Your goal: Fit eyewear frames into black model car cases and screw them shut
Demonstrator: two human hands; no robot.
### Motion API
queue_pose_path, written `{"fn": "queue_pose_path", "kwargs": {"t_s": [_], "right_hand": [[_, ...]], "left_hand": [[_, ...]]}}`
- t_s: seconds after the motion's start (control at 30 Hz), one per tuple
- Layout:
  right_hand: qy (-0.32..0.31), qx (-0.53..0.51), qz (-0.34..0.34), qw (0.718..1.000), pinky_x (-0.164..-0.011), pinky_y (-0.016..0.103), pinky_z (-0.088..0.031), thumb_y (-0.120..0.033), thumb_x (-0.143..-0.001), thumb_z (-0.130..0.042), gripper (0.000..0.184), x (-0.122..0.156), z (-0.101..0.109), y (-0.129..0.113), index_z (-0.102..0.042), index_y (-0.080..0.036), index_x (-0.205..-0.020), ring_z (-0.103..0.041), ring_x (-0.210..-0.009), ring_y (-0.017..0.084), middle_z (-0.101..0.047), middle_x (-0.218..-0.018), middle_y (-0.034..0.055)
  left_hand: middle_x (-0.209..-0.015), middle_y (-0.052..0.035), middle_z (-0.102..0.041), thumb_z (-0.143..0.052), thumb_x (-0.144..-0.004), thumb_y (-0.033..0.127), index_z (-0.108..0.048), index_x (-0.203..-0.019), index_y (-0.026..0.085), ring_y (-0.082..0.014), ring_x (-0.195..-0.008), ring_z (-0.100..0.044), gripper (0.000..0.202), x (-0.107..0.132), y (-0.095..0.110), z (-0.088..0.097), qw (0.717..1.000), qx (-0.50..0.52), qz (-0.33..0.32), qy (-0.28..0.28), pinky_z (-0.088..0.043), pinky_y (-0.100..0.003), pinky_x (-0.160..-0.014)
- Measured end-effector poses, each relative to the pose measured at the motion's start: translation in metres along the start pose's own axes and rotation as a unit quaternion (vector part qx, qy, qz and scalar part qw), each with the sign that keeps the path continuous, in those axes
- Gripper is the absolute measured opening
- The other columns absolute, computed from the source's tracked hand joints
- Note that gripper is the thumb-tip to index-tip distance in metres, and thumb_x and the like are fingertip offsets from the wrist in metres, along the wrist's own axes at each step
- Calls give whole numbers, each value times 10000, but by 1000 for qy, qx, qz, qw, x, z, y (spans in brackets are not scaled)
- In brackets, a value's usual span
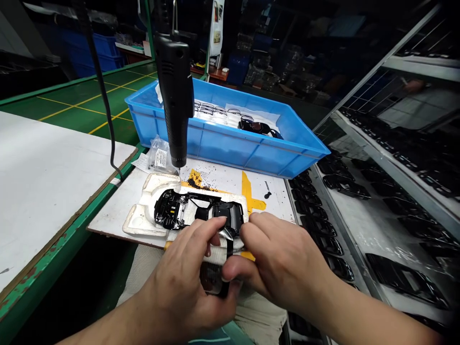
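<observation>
Crosswise, a black model-car body (197, 209) lies beneath both hands (179, 278) (283, 258).

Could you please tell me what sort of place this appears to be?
Probably a model-car assembly workshop: an electric screwdriver hangs over the bench, a black car body sits in a foam tray, and racks hold rows of similar black bodies.

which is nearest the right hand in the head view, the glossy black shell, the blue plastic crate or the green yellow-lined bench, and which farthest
1. Glossy black plastic shell, in the white foam tray, just left of the right hand.
2. Blue plastic crate, straight ahead beyond the board.
3. Green yellow-lined bench, far to the upper left.
</observation>
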State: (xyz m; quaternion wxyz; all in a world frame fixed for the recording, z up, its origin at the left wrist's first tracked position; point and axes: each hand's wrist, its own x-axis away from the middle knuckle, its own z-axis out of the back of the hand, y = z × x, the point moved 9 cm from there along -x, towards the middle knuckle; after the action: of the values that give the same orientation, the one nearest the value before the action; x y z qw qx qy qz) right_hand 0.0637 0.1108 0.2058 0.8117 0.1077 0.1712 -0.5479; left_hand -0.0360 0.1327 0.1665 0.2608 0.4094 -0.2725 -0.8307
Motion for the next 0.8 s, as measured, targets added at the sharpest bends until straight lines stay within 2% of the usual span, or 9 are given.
{"fn": "queue_pose_path", "kwargs": {"t_s": [0.07, 0.2, 0.33, 0.47, 0.6, 0.67, 0.73, 0.77, 0.8], "right_hand": [[9, 8, 9, 1000, -536, 300, -246, -628, -1000, -238, 617, 1, 2, -3, -493, -192, -646, -388, -550, 151, -457, -611, 8], [18, 14, -10, 1000, -533, 297, -250, -693, -964, -244, 650, 0, 6, 0, -498, -185, -650, -392, -546, 145, -459, -614, 9], [10, 4, 11, 1000, -537, 301, -245, -647, -994, -232, 631, -1, 3, -1, -481, -194, -631, -387, -546, 150, -463, -601, 9], [9, 17, 7, 1000, -532, 306, -240, -681, -974, -243, 644, 1, 2, -2, -490, -192, -636, -385, -550, 151, -466, -609, 14], [22, -32, 28, 999, -527, 309, -249, -661, -979, -282, 611, 1, 8, -4, -484, -190, -646, -387, -552, 149, -449, -608, 7], [16, -90, -38, 995, -542, 292, -297, -714, -952, -274, 640, 3, 4, 20, -531, -170, -737, -436, -586, 149, -495, -666, 19], [-8, -202, -186, 962, -591, 283, -369, -747, -919, -355, 622, 13, -15, 67, -574, -166, -888, -504, -664, 165, -553, -753, 31], [-20, -267, -274, 924, -610, 283, -400, -739, -902, -427, 581, 25, -31, 93, -579, -180, -957, -531, -697, 173, -573, -788, 29], [-19, -350, -375, 858, -604, 278, -425, -710, -862, -547, 527, 42, -52, 120, -576, -202, -996, -551, -705, 174, -585, -797, 17]], "left_hand": [[-1015, -101, -555, -620, -770, 167, -427, -1341, 90, -203, -923, -596, 607, 1, -1, -1, 1000, -8, 8, -5, -559, -363, -883], [-1051, -115, -552, -616, -771, 186, -399, -1360, 121, -226, -947, -599, 631, 3, -3, -3, 1000, -11, 16, -7, -565, -394, -879], [-1051, -116, -548, -626, -762, 201, -399, -1357, 124, -235, -953, -597, 641, 3, -2, -3, 1000, -18, 8, -8, -563, -401, -875], [-1046, -108, -550, -619, -736, 177, -391, -1364, 139, -231, -938, -595, 668, 3, -4, -5, 999, -18, 19, -20, -559, -402, -868], [-1029, -81, -558, -633, -688, 165, -383, -1360, 162, -206, -888, -596, 717, 3, -9, -5, 999, 3, 46, -30, -557, -368, -829], [-1003, -55, -554, -668, -691, 196, -364, -1372, 182, -183, -847, -589, 746, 3, -15, -5, 996, 12, 74, -38, -554, -345, -810], [-985, -38, -543, -696, -695, 224, -350, -1384, 204, -173, -834, -580, 772, 2, -21, -4, 994, 14, 97, -44, -550, -337, -807], [-986, -35, -538, -702, -696, 232, -347, -1388, 212, -173, -837, -575, 778, 1, -22, -2, 994, 14, 102, -43, -549, -336, -809], [-988, -36, -536, -704, -700, 238, -349, -1387, 213, -175, -843, -573, 773, 0, -24, -1, 994, 16, 105, -42, -548, -338, -813]]}}
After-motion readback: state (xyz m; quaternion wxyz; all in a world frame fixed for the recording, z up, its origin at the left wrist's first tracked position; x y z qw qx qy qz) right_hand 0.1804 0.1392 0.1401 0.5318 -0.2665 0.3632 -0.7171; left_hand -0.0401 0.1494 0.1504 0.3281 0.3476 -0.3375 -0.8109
